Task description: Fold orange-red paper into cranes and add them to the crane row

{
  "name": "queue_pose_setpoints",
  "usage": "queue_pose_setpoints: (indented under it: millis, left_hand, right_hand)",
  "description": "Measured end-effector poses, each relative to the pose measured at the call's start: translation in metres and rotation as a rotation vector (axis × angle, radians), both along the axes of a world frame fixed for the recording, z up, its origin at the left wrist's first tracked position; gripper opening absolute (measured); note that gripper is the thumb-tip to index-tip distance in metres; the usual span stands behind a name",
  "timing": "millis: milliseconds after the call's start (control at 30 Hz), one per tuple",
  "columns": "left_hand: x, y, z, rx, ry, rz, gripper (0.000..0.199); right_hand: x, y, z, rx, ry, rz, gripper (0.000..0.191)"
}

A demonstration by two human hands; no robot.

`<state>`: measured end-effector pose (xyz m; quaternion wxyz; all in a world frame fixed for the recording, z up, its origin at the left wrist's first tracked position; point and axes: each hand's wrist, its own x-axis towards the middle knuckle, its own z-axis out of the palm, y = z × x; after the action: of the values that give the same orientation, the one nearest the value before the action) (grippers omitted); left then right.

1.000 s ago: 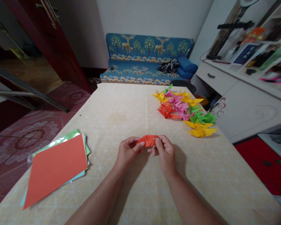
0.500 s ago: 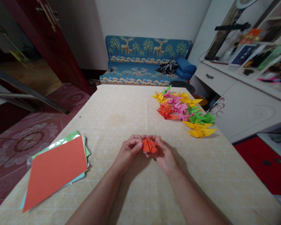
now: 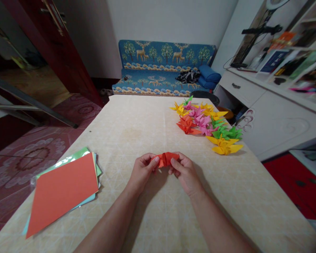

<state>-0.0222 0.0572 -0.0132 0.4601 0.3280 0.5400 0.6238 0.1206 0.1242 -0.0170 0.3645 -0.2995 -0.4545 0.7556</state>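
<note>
- the orange-red folded paper [image 3: 165, 159] is between the two hands, apparently held just above the tabletop [image 3: 137, 117].
- half a second ago it sits compact, pointed flaps showing, with the right hand cupped around it; now it spans wider between the hands, with a ridged fold near its middle.
- the right hand [image 3: 183, 168] has its thumb brought onto the near face, clamping the right end against its fingers.
- the left hand [image 3: 146, 167] pinches the other end between thumb and fingers, much as before.
- this suggests a turn and a fresh grip, with the piece being shaped by both hands; it looks partly folded.
- the paper figures [image 3: 225, 146], yellow, pink, green and orange-red, lie unmoved beyond the right hand and to its right.
- the paper stack [image 3: 64, 195] also lies unmoved, well to the left of the left hand, an orange-red sheet on top.
- most fingers of both hands are hidden behind the folded paper, as is its far side, so the inner creases cannot be told.
- the figures overlap, so their number is unclear.
- the top sheet covers most of those below; only green and pale blue edges show clearly.
- both forearms are cut off by the lower edge.
</note>
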Motion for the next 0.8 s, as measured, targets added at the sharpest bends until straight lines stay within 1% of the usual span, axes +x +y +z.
queue_pose_setpoints:
  millis: [133,233,300,367,533,600,700,800]
  left_hand:
    - [0.001,-0.001,0.002,-0.071,0.172,0.071,0.03]
    - [0.0,-0.002,0.002,-0.135,0.414,0.138,0.028]
    - [-0.001,-0.002,0.002,-0.164,0.573,0.157,0.027]
    - [-0.003,-0.003,0.001,-0.176,0.686,0.162,0.028]
    - [-0.006,-0.002,-0.002,-0.183,0.807,0.161,0.025]
    - [-0.007,-0.002,-0.004,-0.194,0.857,0.155,0.023]
    - [-0.007,-0.002,-0.007,-0.242,0.954,0.129,0.021]
    - [-0.007,-0.003,-0.007,-0.291,1.023,0.11,0.02]
  right_hand:
    - [0.001,0.001,-0.002,0.118,-0.119,-0.077,0.024]
    - [0.003,0.004,-0.002,0.315,-0.335,-0.215,0.027]
    - [0.005,0.007,-0.003,0.464,-0.506,-0.306,0.028]
    - [0.006,0.011,-0.005,0.563,-0.635,-0.357,0.026]
    - [0.009,0.014,-0.01,0.659,-0.817,-0.357,0.02]
    - [0.009,0.014,-0.011,0.713,-0.919,-0.345,0.019]
    - [0.008,0.013,-0.01,0.784,-1.055,-0.307,0.018]
    - [0.007,0.012,-0.009,0.81,-1.112,-0.294,0.018]
